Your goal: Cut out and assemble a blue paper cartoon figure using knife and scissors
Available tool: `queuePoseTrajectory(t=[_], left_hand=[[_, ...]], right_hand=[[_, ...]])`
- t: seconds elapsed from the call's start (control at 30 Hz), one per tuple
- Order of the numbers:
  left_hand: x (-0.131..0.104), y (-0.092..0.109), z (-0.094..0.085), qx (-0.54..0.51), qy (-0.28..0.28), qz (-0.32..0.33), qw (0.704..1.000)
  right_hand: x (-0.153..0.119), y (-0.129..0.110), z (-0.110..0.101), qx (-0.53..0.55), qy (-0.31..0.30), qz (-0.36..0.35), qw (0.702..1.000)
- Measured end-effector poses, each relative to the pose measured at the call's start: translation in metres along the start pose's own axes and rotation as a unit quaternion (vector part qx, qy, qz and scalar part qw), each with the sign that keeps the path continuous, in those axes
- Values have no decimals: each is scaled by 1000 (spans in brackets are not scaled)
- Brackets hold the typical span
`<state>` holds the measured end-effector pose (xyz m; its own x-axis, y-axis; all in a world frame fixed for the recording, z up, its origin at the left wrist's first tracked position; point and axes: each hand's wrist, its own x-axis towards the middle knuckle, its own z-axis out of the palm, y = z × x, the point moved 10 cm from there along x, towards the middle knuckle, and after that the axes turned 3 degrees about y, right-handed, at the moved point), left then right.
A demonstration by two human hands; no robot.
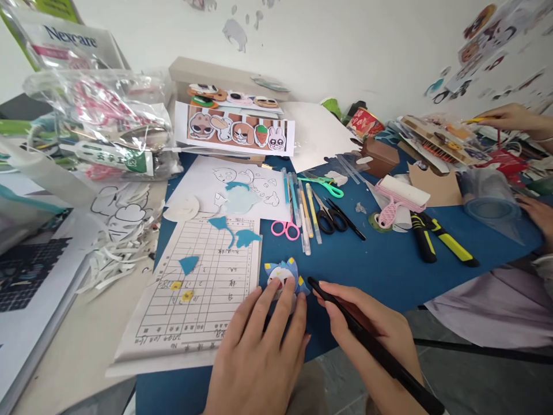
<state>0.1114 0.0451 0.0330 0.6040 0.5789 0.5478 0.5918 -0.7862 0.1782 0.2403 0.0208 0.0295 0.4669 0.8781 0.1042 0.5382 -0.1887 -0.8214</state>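
Note:
My left hand [262,351] lies with its fingers stretched out, pressing down on a small blue cartoon cutout [294,266] with a white face and yellow patches. The fingers hide part of it. Beside it, my right hand [382,323] grips a thick black pen [375,350], whose tip is close to the cutout's right edge. Whether the tip touches it I cannot tell. On the printed form [216,311] to the left lie a blue triangular piece [188,265], blue tail and wing shapes [247,238], and two small yellow pieces [187,295].
Behind my hands lie pink-handled scissors [285,230], black scissors [332,219], several pens [307,213] and a pink lint roller [400,199]. Yellow-black pliers [444,239] lie to the right. White paper scraps [123,248] cover the left. Another person's hand [503,119] is at far right.

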Motion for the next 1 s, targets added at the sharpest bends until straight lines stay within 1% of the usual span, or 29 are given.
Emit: queuePoseTrajectory(t=[0.1,0.23,0.37,0.5,0.7,0.87,1.0], left_hand=[[1,1,-1,-2,1,0,1000],[1,-1,-5,-12,23,-8,1000],[0,-2,-2,-20,18,-6,1000],[2,-4,-3,-18,26,-5,999],[5,-3,0,-7,1,15,1000],[4,-3,3,8,-2,24,1000],[4,-2,4,11,-18,26,999]], right_hand=[[-2,-6,0,1,-8,-4,1000],[1,-14,2,4,-26,-30,999],[5,-17,-2,-13,-6,-54,998],[5,-13,0,-39,-5,-50,998],[5,-11,-7,-71,38,-37,996],[9,-16,-6,-137,36,-57,988],[7,-16,-1,-162,11,-64,985]])
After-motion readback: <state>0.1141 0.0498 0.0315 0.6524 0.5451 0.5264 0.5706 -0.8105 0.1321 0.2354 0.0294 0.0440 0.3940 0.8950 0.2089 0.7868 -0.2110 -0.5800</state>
